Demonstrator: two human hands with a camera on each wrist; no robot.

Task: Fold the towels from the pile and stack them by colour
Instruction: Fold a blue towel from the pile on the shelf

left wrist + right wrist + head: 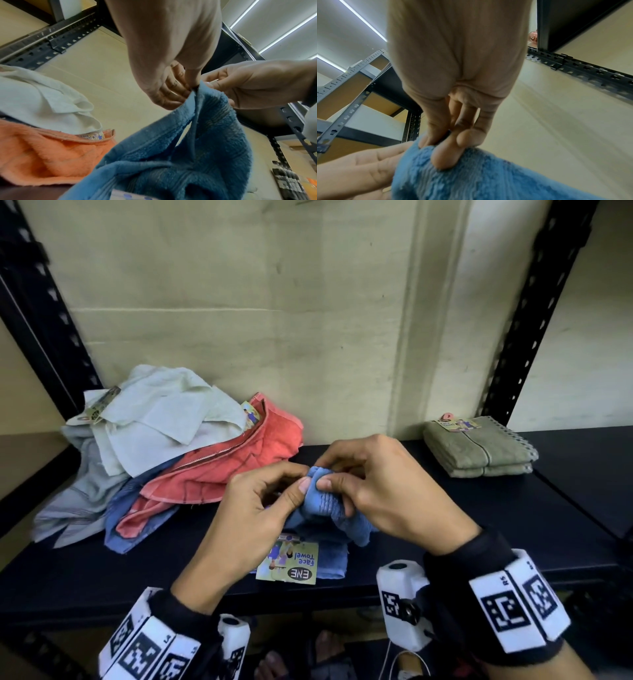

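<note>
both hands, left hand (260, 501) and right hand (383, 484), pinch one blue towel (322, 508) with curled fingers; two olive towels (479, 450) stacked right, one mixed pile (164, 446) left.

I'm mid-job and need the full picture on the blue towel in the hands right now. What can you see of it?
The blue towel is terry cloth with a ribbed woven band near one edge. It is not yet folded: it hangs bunched and creased, its lower part resting on the dark shelf. The left hand and right hand pinch its top edge close together, thumbs on the near side. A printed card label reading "Face Towel" lies at its lower front. The towel pile sits to its left.
</note>
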